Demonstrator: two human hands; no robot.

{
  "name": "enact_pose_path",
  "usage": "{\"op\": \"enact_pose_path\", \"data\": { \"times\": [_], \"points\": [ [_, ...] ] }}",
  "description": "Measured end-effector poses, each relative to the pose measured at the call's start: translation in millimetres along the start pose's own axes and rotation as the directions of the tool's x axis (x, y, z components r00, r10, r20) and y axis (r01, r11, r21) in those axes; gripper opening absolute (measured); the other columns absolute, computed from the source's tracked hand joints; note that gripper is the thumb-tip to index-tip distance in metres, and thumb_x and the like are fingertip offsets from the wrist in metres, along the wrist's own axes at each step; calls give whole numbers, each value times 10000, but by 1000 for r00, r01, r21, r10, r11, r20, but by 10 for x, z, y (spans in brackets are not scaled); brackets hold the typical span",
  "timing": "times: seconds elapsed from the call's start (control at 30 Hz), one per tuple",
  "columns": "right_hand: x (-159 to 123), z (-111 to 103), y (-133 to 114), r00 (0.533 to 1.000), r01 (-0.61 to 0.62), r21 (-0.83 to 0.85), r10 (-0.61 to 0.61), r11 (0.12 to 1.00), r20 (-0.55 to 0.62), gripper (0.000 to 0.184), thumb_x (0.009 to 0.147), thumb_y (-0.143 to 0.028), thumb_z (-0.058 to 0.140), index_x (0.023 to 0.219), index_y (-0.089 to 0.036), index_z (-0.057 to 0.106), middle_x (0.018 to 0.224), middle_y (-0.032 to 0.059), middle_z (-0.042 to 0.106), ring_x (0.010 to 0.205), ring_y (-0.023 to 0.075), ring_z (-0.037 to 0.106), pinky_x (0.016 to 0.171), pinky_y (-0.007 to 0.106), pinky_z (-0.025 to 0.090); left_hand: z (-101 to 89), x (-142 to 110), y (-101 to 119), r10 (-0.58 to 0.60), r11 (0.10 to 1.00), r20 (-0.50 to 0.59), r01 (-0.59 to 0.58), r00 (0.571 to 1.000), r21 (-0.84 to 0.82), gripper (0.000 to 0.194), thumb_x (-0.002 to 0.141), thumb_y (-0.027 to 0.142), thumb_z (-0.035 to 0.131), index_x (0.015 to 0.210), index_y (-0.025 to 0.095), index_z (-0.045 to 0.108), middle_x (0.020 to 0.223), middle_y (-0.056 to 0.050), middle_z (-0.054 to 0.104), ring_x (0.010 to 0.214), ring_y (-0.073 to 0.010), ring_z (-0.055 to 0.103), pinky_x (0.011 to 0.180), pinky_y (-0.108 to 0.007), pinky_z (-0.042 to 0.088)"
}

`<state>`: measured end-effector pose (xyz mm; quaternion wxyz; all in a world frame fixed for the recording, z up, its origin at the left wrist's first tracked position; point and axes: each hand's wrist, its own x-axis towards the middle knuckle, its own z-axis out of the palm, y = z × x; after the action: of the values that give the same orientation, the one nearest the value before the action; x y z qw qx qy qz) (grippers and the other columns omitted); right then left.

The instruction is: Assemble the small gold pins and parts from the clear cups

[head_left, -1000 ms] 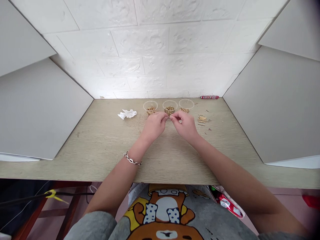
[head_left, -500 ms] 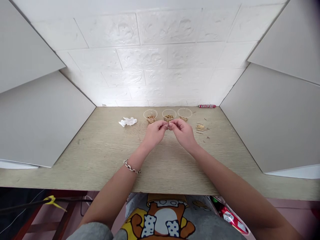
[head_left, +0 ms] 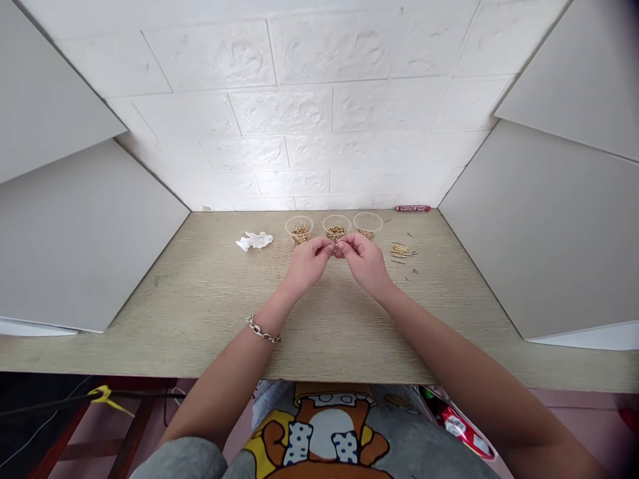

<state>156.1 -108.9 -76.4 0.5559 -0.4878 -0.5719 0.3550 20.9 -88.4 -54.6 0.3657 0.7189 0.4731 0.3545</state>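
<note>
At the middle of a pale wooden tabletop [head_left: 200,286], near its back edge, the left hand [head_left: 310,261] and right hand [head_left: 365,263] meet, thumb pressed to forefinger on each, apparently pinching a tiny piece between them, just in front of the middle cup [head_left: 337,216]; it is too small to make out. It is probably very light, stiff and slippery, best taken by its ends with the fingertips. Three clear cups line the back edge: the left cup [head_left: 299,217] holds reddish-gold bits, the middle cup darker gold ones, the right cup [head_left: 368,213] a low golden heap. Toward the back right corner lie loose gold pins [head_left: 399,250]; toward the back left, crumpled white tissue [head_left: 254,241]
</note>
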Motion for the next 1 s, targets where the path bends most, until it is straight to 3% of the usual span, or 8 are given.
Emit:
{"op": "enact_pose_path", "data": {
  "times": [1.0],
  "points": [
    [38,-12,53,1000,-27,-8,27,1000,12,143,779,-318,531,789,-183,577,700,7,630,695,140,602,712,321,486,19,55,-112,-22,990,23,25,999,-139,225,800,302,489,771,133,634,730,-28,637,668,-111,535,676,-247,445]
  ]
}}
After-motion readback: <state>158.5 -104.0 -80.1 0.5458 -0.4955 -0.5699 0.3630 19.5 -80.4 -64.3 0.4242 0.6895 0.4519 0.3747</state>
